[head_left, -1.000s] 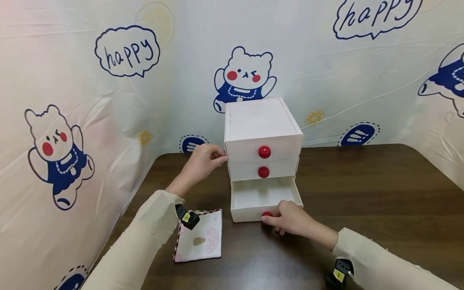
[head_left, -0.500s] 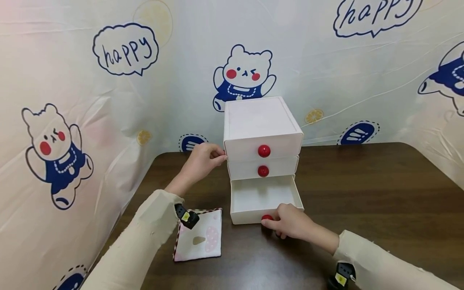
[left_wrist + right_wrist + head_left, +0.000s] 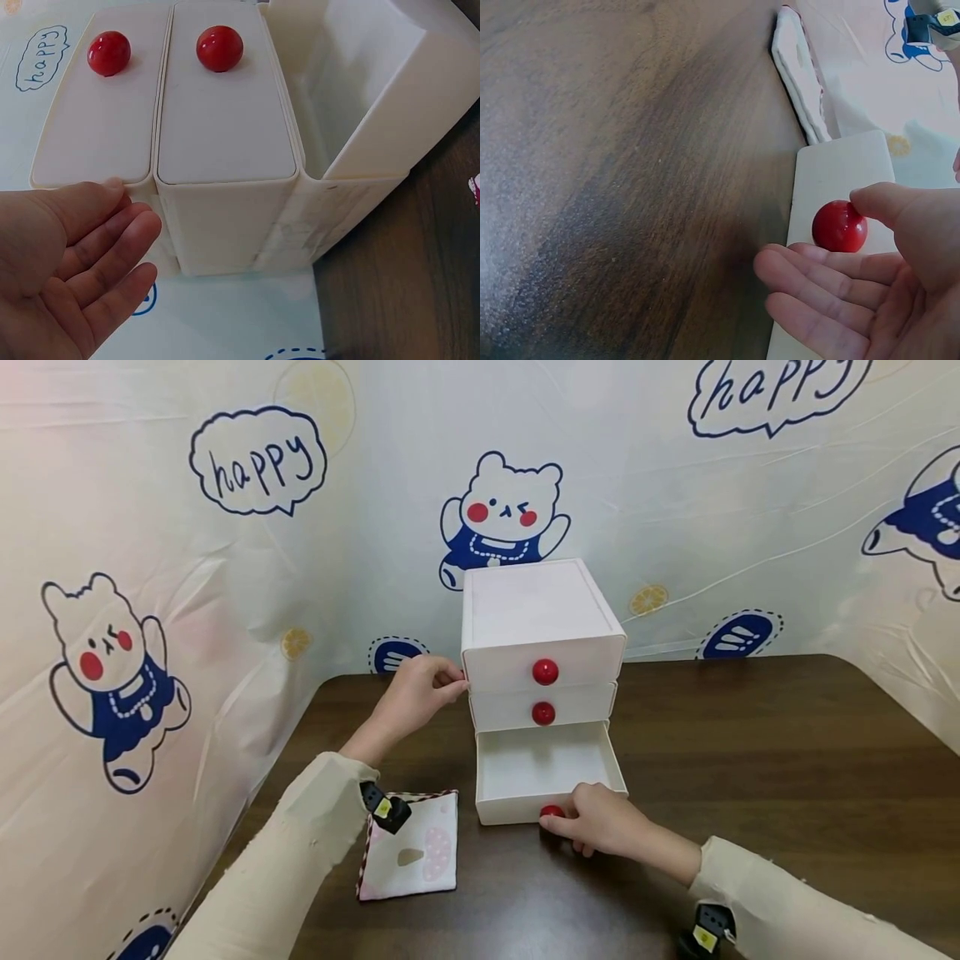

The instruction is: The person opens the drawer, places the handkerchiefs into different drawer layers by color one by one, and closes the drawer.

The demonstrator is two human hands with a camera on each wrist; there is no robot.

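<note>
A white drawer cabinet (image 3: 540,602) stands on the table, with three drawers and round red knobs. Its bottom drawer (image 3: 495,810) is pulled out; the upper two are closed. My right hand (image 3: 603,818) pinches the bottom drawer's red knob (image 3: 840,226) between thumb and fingers. On the cabinet's left side, my left hand (image 3: 416,693) holds the front corner of the top section, its thumb at the front edge. In the left wrist view the open drawer (image 3: 322,90) appears beside two closed fronts, and the left hand (image 3: 82,270) has its other fingers loosely bent.
A white quilted cloth square (image 3: 431,852) with a checked edge lies on the dark wooden table (image 3: 750,760), left of the drawer and partly under the left wrist in view. Behind the table hangs a printed curtain (image 3: 390,527) with cartoon bears.
My right hand has drawn the bottom drawer slightly farther toward me, then stopped. The left hand stays at the cabinet's corner. The head view has shifted a little.
</note>
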